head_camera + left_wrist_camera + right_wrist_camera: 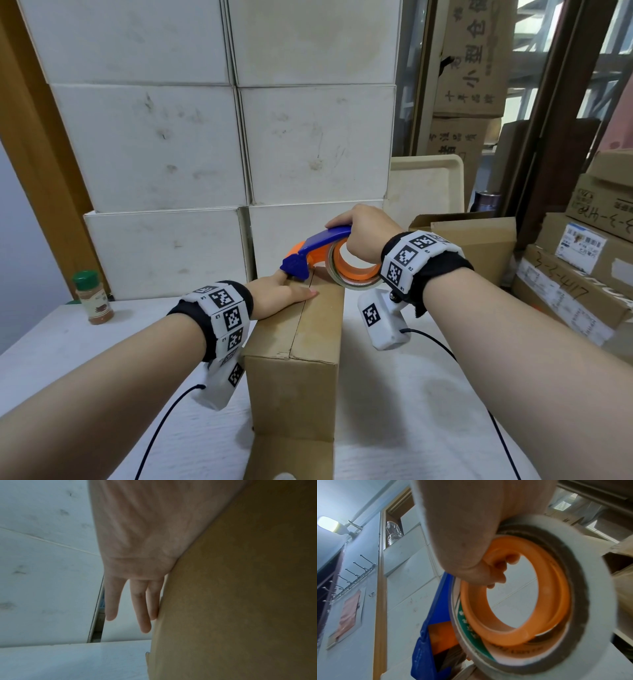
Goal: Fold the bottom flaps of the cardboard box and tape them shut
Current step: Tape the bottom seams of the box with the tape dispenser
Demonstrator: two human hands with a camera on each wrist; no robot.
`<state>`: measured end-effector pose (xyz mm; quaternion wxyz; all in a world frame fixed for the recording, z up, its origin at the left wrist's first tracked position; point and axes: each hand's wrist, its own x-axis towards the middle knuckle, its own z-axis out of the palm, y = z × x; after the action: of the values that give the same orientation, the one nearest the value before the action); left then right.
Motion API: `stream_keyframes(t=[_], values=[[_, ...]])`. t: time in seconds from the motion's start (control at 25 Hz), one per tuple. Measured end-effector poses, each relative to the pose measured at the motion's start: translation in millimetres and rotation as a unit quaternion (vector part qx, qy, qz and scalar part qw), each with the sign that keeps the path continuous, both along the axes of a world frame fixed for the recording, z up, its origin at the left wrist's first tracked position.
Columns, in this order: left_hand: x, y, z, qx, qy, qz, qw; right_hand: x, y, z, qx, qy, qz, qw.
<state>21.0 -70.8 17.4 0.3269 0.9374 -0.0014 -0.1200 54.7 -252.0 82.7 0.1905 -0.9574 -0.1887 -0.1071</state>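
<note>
A brown cardboard box (301,370) stands on the white table, its folded flaps facing up with a seam running away from me. My left hand (284,294) lies flat on the left flap near the far end, fingers straight (144,615) beside the box side (240,601). My right hand (363,233) grips a blue and orange tape dispenser (318,253), fingers curled through the orange core (513,601). The dispenser's blue nose (296,267) sits at the far end of the seam, just over my left fingertips. The tape roll (539,655) hangs over the box's far right corner.
White boxes (222,137) are stacked right behind the box. A spice jar (92,298) with a green cap stands at the table's left back. Brown cartons (582,260) pile up on the right, and a cream tray (428,185) leans behind my right hand.
</note>
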Motion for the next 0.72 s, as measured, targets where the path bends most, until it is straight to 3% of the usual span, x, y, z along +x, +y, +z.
stream_keyframes(t=[0.4, 0.72], values=[[2, 0, 0, 0.064, 0.001, 0.0, 0.998, -2, -4, 0, -0.015, 0.001, 0.002, 1.0], [3, -1, -2, 0.052, 0.001, 0.008, 0.999, -8, -12, 3, -0.038, 0.006, -0.003, 0.999]])
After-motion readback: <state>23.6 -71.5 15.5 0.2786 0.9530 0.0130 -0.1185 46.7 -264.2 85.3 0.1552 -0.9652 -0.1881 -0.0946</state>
